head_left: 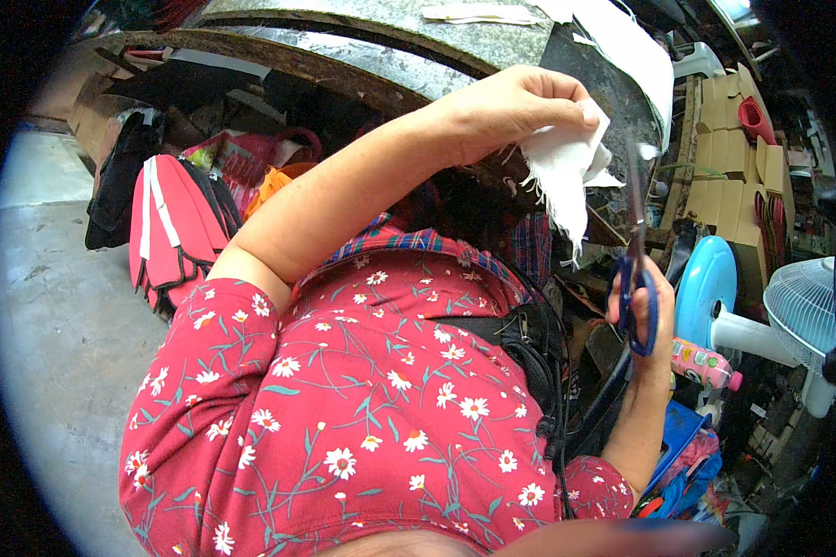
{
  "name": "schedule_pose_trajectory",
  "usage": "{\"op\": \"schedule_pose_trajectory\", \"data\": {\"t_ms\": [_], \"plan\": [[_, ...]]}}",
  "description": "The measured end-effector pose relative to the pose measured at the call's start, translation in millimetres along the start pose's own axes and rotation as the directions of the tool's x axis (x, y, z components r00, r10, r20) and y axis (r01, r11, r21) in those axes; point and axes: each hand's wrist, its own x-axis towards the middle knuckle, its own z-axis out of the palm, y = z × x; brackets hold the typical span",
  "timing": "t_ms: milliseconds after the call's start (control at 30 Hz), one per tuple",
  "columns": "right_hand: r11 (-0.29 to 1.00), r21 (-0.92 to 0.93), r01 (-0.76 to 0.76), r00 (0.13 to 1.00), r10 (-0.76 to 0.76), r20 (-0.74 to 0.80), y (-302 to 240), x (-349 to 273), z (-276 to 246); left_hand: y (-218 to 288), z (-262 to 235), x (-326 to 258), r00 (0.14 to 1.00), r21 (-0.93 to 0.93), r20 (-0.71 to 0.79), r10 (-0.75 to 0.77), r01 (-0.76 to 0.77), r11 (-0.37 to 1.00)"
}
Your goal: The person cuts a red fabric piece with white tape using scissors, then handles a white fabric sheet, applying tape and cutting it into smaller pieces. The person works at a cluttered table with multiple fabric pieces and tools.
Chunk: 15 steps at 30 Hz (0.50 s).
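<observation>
My left hand (515, 107) is raised at the table's near edge, thumb and fingers pinched on a white cloth piece (571, 167). The cloth hangs down with frayed threads along its lower edge. To its right, my right hand (658, 302) has its fingers through the dark blue handles of a pair of scissors (637, 232). Their blades point up, beside the cloth and apart from it. The blade tips are blurred, so I cannot tell how far they are spread.
The worn worktable (353, 60) holds a white sheet (636, 56) and a narrow white strip (478, 14). Right of me are a blue-and-white fan (799, 302), a round blue seat (706, 288), a pink bottle (706, 364) and cardboard boxes (720, 176). Red-and-black pieces (172, 223) hang at left.
</observation>
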Motion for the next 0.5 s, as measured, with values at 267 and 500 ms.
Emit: {"op": "schedule_pose_trajectory", "data": {"t_ms": [267, 500], "plan": [[0.985, 0.101, 0.142, 0.983, -0.128, -0.132, -9, 22, 10, -8, 5, -3, 0.980, -0.079, 0.181, 0.077, -0.064, 0.995], [0.961, 0.231, 0.155, 0.982, -0.125, -0.142, -21, 37, 21, -9, 4, -3, 0.975, -0.153, 0.154, 0.157, -0.134, 0.979]]}}
